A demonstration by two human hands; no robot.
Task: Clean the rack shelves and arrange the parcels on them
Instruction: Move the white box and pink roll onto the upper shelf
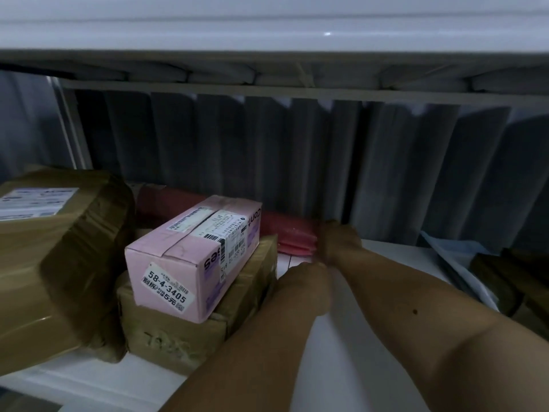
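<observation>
Red parcel [292, 233] lies at the back of the shelf [341, 337], against the grey curtain [267, 144]. My right hand [337, 242] touches its right end; grip blurred, can't tell. Left hand [306, 281] sits nearer, beside the brown box [190, 331]; fingers unclear too. Pink box [190, 257] on top of that box. Big brown parcel [53, 263] far left.

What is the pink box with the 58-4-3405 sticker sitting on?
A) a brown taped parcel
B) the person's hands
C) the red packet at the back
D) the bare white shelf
A: the pink box rests on top of a flat brown taped parcel, which itself lies on the white shelf; both hands are off to its right.
</observation>
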